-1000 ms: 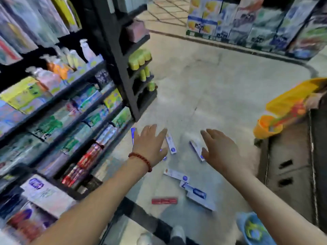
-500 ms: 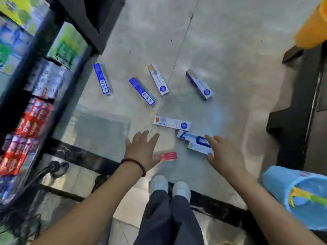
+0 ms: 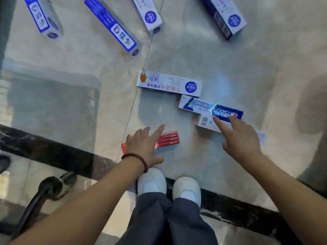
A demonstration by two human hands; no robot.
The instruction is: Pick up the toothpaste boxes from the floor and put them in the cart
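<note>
Reaching down now, we have both hands low over the floor [image 3: 230, 68] and nothing lifted yet, so this is the very first pickup. Our left hand [image 3: 145, 147] lies flat, fingers spread, across the red toothpaste box [image 3: 169, 138] just ahead of our shoes [image 3: 152, 183]. Our right hand [image 3: 242, 138] is open too, forefinger out, tip touching the blue and white box [image 3: 227, 113], which lies over a white box [image 3: 205, 122] beneath. Another white box [image 3: 169, 84] sits just beyond, and four more blue ones [image 3: 113, 27] lie well apart toward the floor's far edge. Neither grip has closed on anything. Next, we reckon, fingers must curl under the long edges. The cart is out of view.
</note>
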